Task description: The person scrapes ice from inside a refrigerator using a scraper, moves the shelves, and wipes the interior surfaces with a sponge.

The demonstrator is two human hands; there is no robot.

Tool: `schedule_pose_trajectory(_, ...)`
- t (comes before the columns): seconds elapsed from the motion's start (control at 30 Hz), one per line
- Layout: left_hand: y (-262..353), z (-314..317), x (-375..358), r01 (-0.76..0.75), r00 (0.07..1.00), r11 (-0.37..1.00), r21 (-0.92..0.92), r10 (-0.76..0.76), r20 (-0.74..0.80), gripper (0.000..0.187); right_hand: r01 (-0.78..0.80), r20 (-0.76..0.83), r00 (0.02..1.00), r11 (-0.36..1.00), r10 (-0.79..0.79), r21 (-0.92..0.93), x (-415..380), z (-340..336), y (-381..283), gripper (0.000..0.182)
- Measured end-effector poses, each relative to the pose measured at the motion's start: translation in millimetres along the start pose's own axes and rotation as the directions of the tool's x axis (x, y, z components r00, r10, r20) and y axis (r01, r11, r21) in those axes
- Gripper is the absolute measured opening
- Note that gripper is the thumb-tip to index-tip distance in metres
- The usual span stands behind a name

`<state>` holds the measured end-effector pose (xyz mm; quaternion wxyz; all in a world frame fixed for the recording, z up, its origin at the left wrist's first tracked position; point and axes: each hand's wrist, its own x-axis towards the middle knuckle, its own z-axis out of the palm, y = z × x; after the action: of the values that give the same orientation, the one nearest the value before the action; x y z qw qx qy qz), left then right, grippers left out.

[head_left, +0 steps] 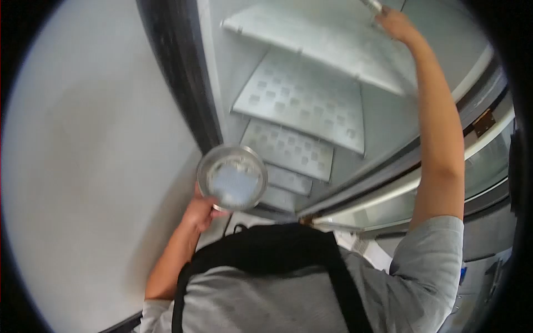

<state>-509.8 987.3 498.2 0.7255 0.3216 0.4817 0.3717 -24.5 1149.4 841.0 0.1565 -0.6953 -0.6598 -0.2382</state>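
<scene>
Left hand (200, 215) clamped on metal bowl (203, 171), cloudy pale liquid (235, 184) inside, right hand (396, 25) closed around slim tool (373, 6), glass-like shelves (302, 102) between.

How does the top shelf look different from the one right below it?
The top shelf shows no clear squares, while the lower shelf has rows of them. From here, the top shelf looks larger and runs past the picture's upper edge; the lower shelf sits partly hidden beneath it. Both look pale.

We hold a round metal bowl (203, 166) of pale, cloudy liquid (235, 183), open side up, and, near the uppermost visible shelf (311, 41), a slim, pale tool (373, 6), partly hidden.
</scene>
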Motion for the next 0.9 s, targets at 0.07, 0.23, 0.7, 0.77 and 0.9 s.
schedule_pose_trajectory(0.07, -8, -7, 0, -0.019, 1.000, 0.998, -0.053, 0.019, 0.016, 0.076, 0.067, -0.145, 0.989, 0.971, -0.033, 0.231, -50, -10, -49, 0.037)
schedule_pose_trajectory(0.23, -7, -12, 4, 0.033, 0.999, 0.996, -0.083, -0.030, 0.034, 0.077, 0.057, 0.235, 0.942, 0.806, -0.238, 0.589, -184, -9, -156, 0.034)
schedule_pose_trajectory(0.7, -24, -24, 15, 0.051, 0.997, 0.994, -0.100, -0.045, 0.057, 0.074, 0.246, -0.140, 0.965, 0.948, -0.221, 0.201, -215, 36, -154, 0.036)
schedule_pose_trajectory(0.77, -22, -23, 19, 0.046, 0.996, 0.996, -0.079, -0.040, 0.077, 0.073, 0.248, -0.189, 0.957, 0.959, -0.220, 0.140, -211, -15, -124, 0.038)
schedule_pose_trajectory(0.9, -30, -27, 26, 0.032, 0.995, 0.999, -0.034, -0.028, 0.095, 0.072, -0.104, 0.269, 0.955, 0.991, 0.124, -0.086, -171, -28, -61, 0.047)
